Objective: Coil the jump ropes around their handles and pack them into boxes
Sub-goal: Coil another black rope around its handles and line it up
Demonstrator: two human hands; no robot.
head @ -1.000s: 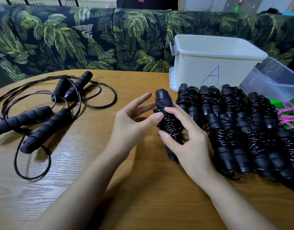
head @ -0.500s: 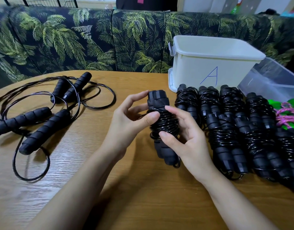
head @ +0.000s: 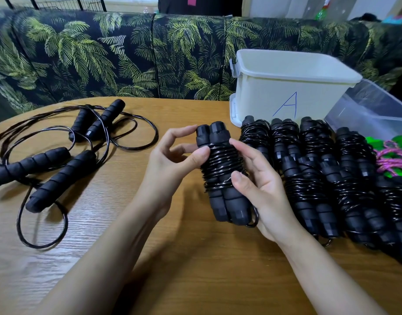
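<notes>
Two uncoiled jump ropes point(head: 63, 178) sprawl at nine o'clock on the wooden table point(head: 195, 269), their foam handles lying apart among loose black loops. The left forearm comes in from seven o'clock. The left hand point(head: 170, 164) pinches the coiled jump rope point(head: 220, 169), with the thumb pressed flat on the wraps at the bundle's ten o'clock and the forefinger arched over to touch the cap of the left handle. That bundle, two handles side by side with cord wound round their middle, stands nearly upright at the view's centre; whether its foot touches the table I cannot tell. The right forearm enters from five o'clock. The right hand point(head: 268, 194) grips the bundle from its three o'clock side, forefinger stretched along the wraps, thumb tip on the lowest turns, palm cupped behind the lower handles. Just beside it, at three o'clock, finished bundles point(head: 309, 185) lie in a row. A white box point(head: 286, 87) marked A stands at one o'clock, with a clear bin point(head: 372, 110) beside it.
</notes>
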